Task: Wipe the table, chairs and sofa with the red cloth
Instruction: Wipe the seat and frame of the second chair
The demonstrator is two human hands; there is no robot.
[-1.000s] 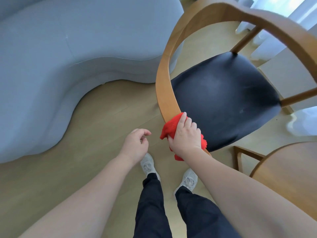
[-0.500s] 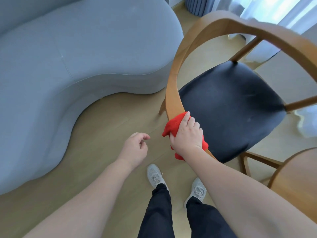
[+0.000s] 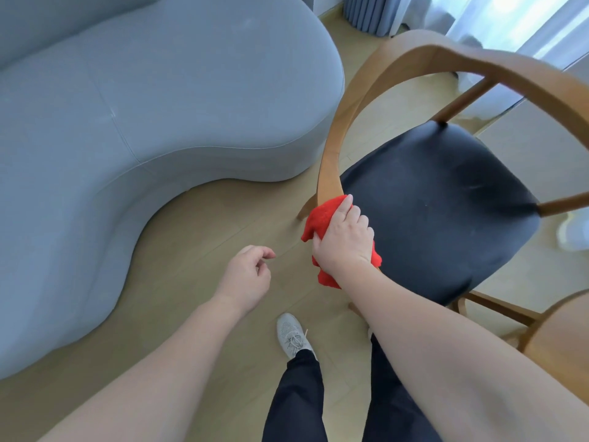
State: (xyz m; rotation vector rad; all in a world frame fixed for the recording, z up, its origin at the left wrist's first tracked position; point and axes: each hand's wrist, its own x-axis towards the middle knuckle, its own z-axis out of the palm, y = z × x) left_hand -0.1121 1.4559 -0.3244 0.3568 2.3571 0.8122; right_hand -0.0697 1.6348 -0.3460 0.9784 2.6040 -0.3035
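Note:
My right hand (image 3: pixel 345 240) grips the red cloth (image 3: pixel 320 218), wrapped round the lower end of the curved wooden backrest (image 3: pixel 331 154) of a chair with a black seat (image 3: pixel 436 202). The cloth bunches out above and below my fingers. My left hand (image 3: pixel 250 275) hangs over the floor to the left of the chair, fingers loosely curled, holding nothing. The pale blue sofa (image 3: pixel 127 106) fills the left side.
A round wooden table (image 3: pixel 567 346) edge shows at the lower right. Blue and white curtains (image 3: pixel 376 14) hang at the top. My feet in grey shoes (image 3: pixel 291 334) stand on the light wooden floor between sofa and chair.
My view has risen and pulled back, so more sofa and curtain show. My right hand with the cloth stays at the lower end of the backrest. My left hand has barely moved.

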